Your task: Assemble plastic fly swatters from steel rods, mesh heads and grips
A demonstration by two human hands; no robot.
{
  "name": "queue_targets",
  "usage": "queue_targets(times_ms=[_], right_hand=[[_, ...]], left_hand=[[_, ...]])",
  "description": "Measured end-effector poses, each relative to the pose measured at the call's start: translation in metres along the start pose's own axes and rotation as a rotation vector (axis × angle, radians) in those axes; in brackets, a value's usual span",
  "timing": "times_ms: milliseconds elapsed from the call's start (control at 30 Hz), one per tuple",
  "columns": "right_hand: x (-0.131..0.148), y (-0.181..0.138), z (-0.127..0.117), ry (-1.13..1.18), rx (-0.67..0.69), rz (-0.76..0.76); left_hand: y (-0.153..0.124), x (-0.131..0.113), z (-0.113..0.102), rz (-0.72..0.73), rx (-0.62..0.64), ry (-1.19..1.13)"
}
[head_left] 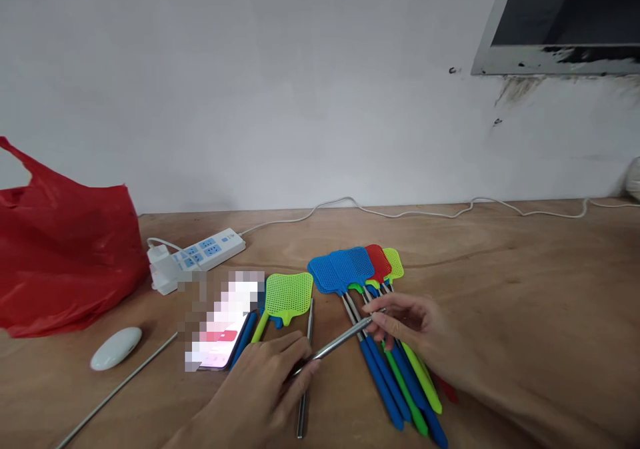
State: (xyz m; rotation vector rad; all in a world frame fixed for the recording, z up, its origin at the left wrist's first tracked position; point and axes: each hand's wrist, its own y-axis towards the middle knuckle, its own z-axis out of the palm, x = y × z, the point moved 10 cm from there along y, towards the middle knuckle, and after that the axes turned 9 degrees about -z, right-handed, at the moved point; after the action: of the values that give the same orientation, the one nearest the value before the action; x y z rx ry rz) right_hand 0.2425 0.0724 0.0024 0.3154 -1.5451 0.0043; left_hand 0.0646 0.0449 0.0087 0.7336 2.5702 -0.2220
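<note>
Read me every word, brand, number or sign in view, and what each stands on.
No text is readable.
Phone screen: pixelated and washed out, unreadable.
Power strip: small marks, too small to read.
Held metal rod and fly swatters: no lettering visible.

Smooth, shiny metal on the telescopic rod (343,340) at six o'clock; perforated plastic on the blue flyswatter head (327,274) at five; thin, creased plastic, the carrier bag (70,256), nine!
</note>
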Motion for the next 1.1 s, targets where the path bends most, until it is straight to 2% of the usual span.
queue_targets(times_ms=[133, 367, 467, 567, 633, 767, 900, 1100], right_hand=[[-0.004, 0.015, 0.003, 0.045, 0.025, -0.033], [-0.019, 0.021, -0.023, -0.086, -0.115, -0.057], [-0.02, 0.021, -0.029, -0.187, -0.143, -0.092], [-0.014, 0.018, -0.029, -0.352, -0.141, -0.174], [-0.006, 0.014, -0.026, -0.516, -0.132, -0.255], [0.009, 0.006, -0.01, -0.834, -0.04, -0.396], [0.013, 0.003, 0.001, -0.968, 0.045, -0.414], [0.006, 0.006, 0.0, -1.061, 0.058, -0.382]], left_hand=[[0.005, -0.002, 0.0, -0.039, -0.023, 0.1], [0.012, 0.014, 0.008, -0.234, -0.048, 0.3], [0.015, 0.017, 0.012, -0.264, -0.04, 0.356], [0.021, 0.012, 0.013, -0.18, -0.058, 0.312], [0.024, 0.006, 0.008, -0.092, -0.115, 0.25], [0.023, -0.002, 0.004, 0.054, -0.186, 0.21], [0.017, -0.011, 0.013, 0.164, -0.136, 0.234], [0.016, -0.014, 0.018, 0.215, -0.117, 0.265]])
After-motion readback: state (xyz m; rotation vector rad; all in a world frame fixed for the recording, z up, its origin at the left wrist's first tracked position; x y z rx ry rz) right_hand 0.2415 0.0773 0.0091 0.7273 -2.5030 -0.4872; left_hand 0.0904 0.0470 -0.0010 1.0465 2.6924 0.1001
